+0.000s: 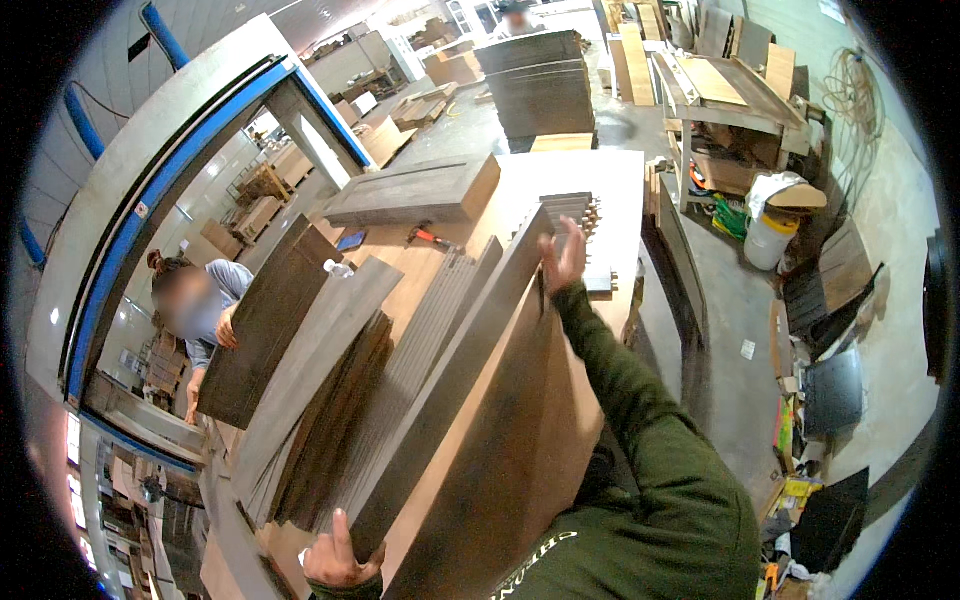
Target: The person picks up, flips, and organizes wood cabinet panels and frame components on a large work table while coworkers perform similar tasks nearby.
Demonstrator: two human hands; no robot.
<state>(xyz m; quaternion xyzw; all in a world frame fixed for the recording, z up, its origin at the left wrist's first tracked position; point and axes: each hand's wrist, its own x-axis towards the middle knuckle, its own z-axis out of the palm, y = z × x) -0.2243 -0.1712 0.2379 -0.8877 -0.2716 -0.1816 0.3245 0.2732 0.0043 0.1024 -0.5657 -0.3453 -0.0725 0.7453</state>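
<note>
A long dark wooden board [455,385] stands on edge, slanting from the near left to the far middle of the table. At its near end, my left hand [342,556] has the index finger along it and the thumb on its other side. My right hand [566,256] is at the far end, fingers stretched out and the palm against or close beside the board; exact contact is unclear. Just left of the board lie several narrow grooved strips [415,345]. Beyond my right hand are stacked dark pieces [568,208] with metal-looking ends.
Across the table a co-worker's hand [228,326] holds a dark panel [265,320]. Loose planks [330,350], an orange-handled hammer [430,237], a blue phone-like item [351,241] and a dark panelled door [420,190] lie on the table. A white bucket [768,245] stands at right.
</note>
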